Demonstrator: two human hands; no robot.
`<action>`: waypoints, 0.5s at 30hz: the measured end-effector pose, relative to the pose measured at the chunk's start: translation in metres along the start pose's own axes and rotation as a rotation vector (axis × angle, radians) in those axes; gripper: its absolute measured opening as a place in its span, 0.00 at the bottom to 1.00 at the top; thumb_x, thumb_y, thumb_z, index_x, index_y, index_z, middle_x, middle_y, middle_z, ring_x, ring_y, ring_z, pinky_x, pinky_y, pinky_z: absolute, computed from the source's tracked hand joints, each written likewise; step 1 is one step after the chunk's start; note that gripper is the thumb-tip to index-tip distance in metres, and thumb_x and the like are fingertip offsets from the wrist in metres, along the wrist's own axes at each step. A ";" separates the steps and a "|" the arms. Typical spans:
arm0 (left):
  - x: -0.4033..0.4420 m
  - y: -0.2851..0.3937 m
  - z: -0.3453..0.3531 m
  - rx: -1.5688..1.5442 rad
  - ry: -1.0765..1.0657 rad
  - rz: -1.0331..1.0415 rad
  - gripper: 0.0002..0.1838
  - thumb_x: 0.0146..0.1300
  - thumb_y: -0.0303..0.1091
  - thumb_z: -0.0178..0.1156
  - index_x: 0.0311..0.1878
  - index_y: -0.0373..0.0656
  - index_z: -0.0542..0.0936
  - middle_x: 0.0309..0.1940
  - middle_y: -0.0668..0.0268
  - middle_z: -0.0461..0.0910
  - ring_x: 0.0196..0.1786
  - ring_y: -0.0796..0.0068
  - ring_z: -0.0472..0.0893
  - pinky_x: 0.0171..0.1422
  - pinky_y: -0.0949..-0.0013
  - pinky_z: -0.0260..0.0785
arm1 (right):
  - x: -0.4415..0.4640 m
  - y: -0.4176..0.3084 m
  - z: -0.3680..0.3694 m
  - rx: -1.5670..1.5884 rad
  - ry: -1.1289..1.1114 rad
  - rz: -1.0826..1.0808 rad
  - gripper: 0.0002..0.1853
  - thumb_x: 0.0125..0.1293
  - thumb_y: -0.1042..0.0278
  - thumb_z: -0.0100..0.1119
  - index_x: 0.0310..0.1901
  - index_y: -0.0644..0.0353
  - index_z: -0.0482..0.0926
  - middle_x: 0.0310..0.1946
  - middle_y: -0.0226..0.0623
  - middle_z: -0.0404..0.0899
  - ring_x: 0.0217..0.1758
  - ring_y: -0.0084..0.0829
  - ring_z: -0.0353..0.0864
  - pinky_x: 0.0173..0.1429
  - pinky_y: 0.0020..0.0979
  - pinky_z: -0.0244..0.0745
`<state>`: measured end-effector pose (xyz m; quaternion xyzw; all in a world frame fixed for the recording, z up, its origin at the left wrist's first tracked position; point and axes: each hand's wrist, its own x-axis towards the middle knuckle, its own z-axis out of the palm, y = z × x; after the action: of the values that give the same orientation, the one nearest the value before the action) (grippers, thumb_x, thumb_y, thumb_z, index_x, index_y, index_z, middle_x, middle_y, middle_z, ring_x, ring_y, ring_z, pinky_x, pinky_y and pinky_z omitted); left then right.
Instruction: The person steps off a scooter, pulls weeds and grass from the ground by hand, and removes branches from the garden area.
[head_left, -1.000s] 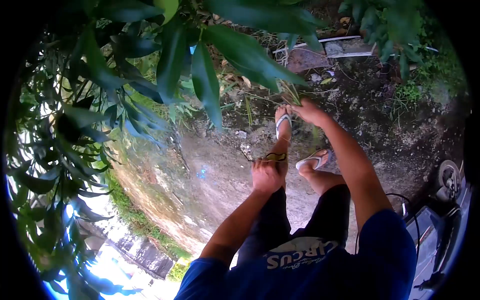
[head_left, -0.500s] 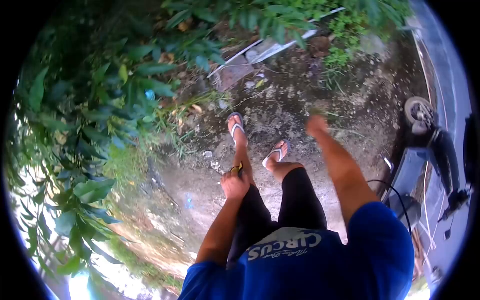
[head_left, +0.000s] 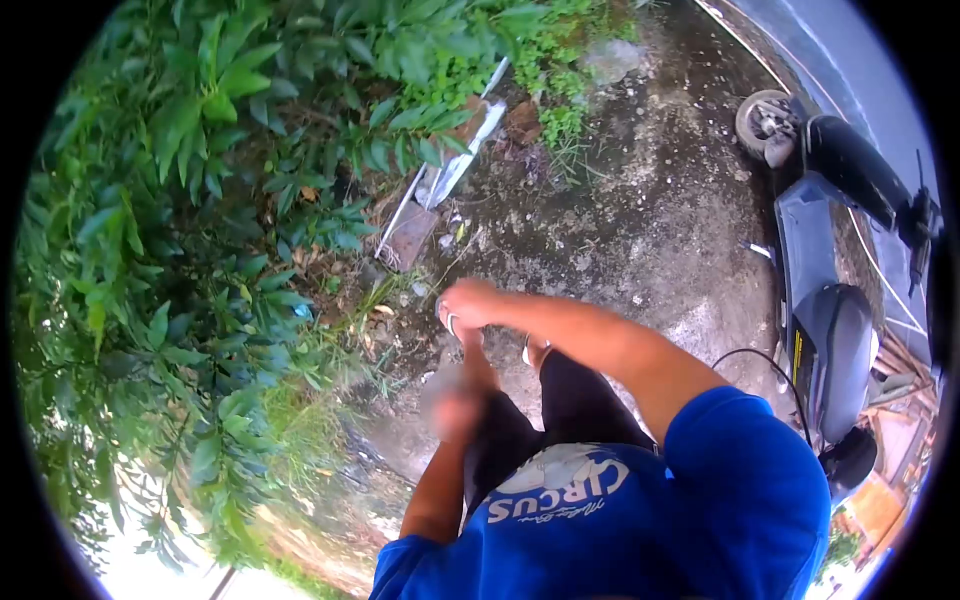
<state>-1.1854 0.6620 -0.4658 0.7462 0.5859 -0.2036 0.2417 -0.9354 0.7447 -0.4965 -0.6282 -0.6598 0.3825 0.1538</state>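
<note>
My right hand [head_left: 468, 303] reaches across to the left, above the foot in a white-strapped sandal [head_left: 452, 325]. Its fingers are curled together; what they hold, if anything, is too small to make out. Lower and nearer my body, my left hand [head_left: 457, 408] is smeared by motion beside my dark shorts [head_left: 500, 430]. A greyish blur covers its fingers, so neither their position nor any object in them is clear. Thin grass stems [head_left: 378, 300] stand left of my right hand.
Dense leafy branches [head_left: 200, 250] fill the left side. Beyond my hands lie a flat slab [head_left: 408, 238] and a pale strip [head_left: 465, 160] on the rough ground [head_left: 640, 220]. A motorbike [head_left: 835, 330] stands at the right, with a black cable [head_left: 765, 352] near my right arm.
The view has turned toward the right, showing more of the motorbike. My right hand has swung left from open ground to above my foot. The yellow-and-black tool earlier in my left hand is now indistinguishable.
</note>
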 end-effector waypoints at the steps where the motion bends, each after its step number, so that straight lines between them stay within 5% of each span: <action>1: 0.004 0.011 -0.011 0.021 -0.010 0.006 0.24 0.61 0.53 0.62 0.31 0.35 0.85 0.33 0.42 0.85 0.41 0.40 0.86 0.54 0.46 0.77 | -0.047 0.037 -0.034 -0.034 -0.010 0.126 0.09 0.48 0.65 0.64 0.31 0.59 0.87 0.34 0.49 0.86 0.41 0.52 0.87 0.45 0.50 0.83; 4: 0.011 0.034 -0.032 0.043 0.113 0.211 0.24 0.61 0.53 0.62 0.31 0.35 0.85 0.32 0.42 0.85 0.40 0.40 0.85 0.53 0.45 0.76 | -0.177 0.151 -0.064 -0.120 -0.029 0.686 0.12 0.55 0.61 0.59 0.33 0.57 0.88 0.36 0.48 0.87 0.44 0.48 0.87 0.49 0.47 0.83; 5: 0.009 0.052 -0.051 0.059 0.091 0.259 0.24 0.61 0.53 0.62 0.31 0.35 0.84 0.31 0.42 0.84 0.40 0.40 0.85 0.53 0.45 0.76 | -0.226 0.224 -0.040 -0.346 -0.073 0.496 0.13 0.58 0.60 0.57 0.33 0.56 0.89 0.39 0.48 0.87 0.48 0.47 0.87 0.52 0.45 0.83; 6: 0.019 0.076 -0.063 0.035 0.168 0.346 0.24 0.62 0.52 0.62 0.31 0.35 0.84 0.31 0.43 0.84 0.40 0.40 0.84 0.52 0.44 0.75 | -0.269 0.237 -0.056 -0.258 0.022 0.831 0.15 0.61 0.60 0.55 0.37 0.58 0.89 0.43 0.47 0.86 0.52 0.48 0.85 0.56 0.43 0.82; 7: 0.025 0.095 -0.071 0.013 0.236 0.426 0.23 0.63 0.51 0.62 0.31 0.36 0.84 0.32 0.43 0.84 0.41 0.41 0.84 0.52 0.44 0.75 | -0.316 0.284 -0.042 -0.375 -0.060 0.857 0.16 0.62 0.62 0.55 0.43 0.62 0.88 0.47 0.46 0.86 0.52 0.50 0.86 0.58 0.42 0.82; 10: 0.033 0.152 -0.099 0.014 0.273 0.503 0.20 0.65 0.48 0.61 0.32 0.37 0.84 0.32 0.46 0.83 0.40 0.43 0.83 0.51 0.45 0.74 | -0.403 0.310 -0.061 -0.098 0.079 1.369 0.17 0.62 0.62 0.57 0.46 0.62 0.87 0.49 0.46 0.87 0.53 0.48 0.86 0.60 0.45 0.80; 12: 0.059 0.180 -0.093 -0.041 0.386 0.611 0.20 0.65 0.47 0.61 0.31 0.37 0.84 0.32 0.47 0.83 0.39 0.44 0.83 0.49 0.45 0.73 | -0.424 0.304 -0.082 -0.164 -0.076 1.329 0.15 0.60 0.61 0.58 0.43 0.57 0.88 0.45 0.44 0.87 0.50 0.47 0.87 0.56 0.44 0.82; 13: 0.070 0.193 -0.088 -0.009 0.392 0.643 0.18 0.64 0.46 0.61 0.31 0.38 0.84 0.33 0.48 0.83 0.39 0.45 0.82 0.48 0.46 0.72 | -0.425 0.302 -0.092 -0.342 -0.293 1.103 0.14 0.59 0.61 0.59 0.41 0.55 0.89 0.44 0.43 0.88 0.49 0.47 0.88 0.55 0.44 0.82; 15: 0.089 0.221 -0.082 0.025 0.401 0.751 0.18 0.64 0.45 0.61 0.31 0.38 0.85 0.33 0.49 0.83 0.40 0.47 0.82 0.48 0.47 0.71 | -0.408 0.309 -0.100 -0.528 -0.374 0.859 0.12 0.58 0.61 0.61 0.39 0.50 0.90 0.41 0.42 0.89 0.46 0.46 0.89 0.51 0.43 0.83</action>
<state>-0.9479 0.7367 -0.4260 0.9356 0.3062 0.0407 0.1713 -0.5808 0.3647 -0.5327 -0.7801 -0.4331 0.3374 -0.3001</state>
